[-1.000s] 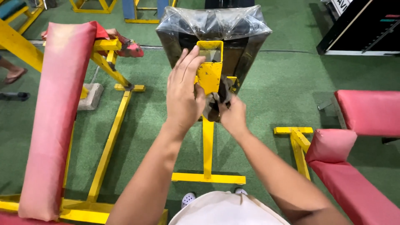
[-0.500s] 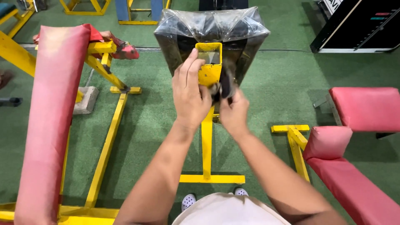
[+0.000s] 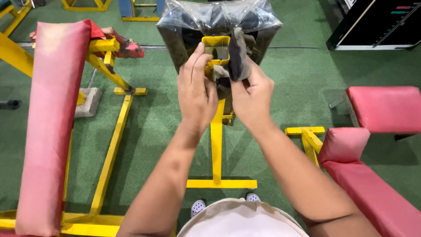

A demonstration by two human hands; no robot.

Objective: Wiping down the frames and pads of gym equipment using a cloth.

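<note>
Grey rag (image 3: 237,57), crumpled and dingy, gripped by right hand (image 3: 252,98) fingers against yellow post (image 3: 215,52); left hand (image 3: 196,94) clasps post.

Yellow painted metal tube (image 3: 215,48), chipped; soft dark cloth rag (image 3: 237,59); glossy clear plastic wrap (image 3: 184,19); matt red vinyl pad (image 3: 52,114).

A black board (image 3: 372,24) with small red and teal marks stands top right.
</note>
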